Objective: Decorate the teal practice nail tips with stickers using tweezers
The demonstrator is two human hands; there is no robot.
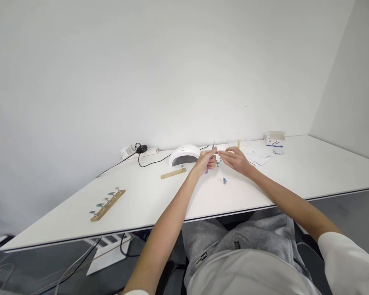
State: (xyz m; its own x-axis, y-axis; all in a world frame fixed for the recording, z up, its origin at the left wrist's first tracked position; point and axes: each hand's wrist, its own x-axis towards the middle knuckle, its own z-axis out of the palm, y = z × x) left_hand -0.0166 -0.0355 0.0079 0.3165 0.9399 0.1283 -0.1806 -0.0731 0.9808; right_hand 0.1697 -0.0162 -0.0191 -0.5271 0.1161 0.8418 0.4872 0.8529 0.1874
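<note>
My left hand (pixel 207 161) is closed around a slim purple pen-like tool (pixel 207 171), which stands nearly upright with its thin tip above the fist. The fingertips of my right hand (pixel 236 160) are pinched together close to my left thumb; whatever lies between them is too small to make out. Below the hands, a small teal nail tip on a metal stand (pixel 224 180) rests on the white table (pixel 147 205). Close behind it, another teal nail tip (pixel 217 164) on a stand is partly covered by my hands.
A white nail lamp (pixel 185 152) stands behind a wooden strip (pixel 173 173) with one stand. At left lies a wooden holder (pixel 108 205) with several nail tips. Black cable (pixel 153 164) runs along the wall. Papers (pixel 256 157) and an open carton (pixel 275 139) sit at right.
</note>
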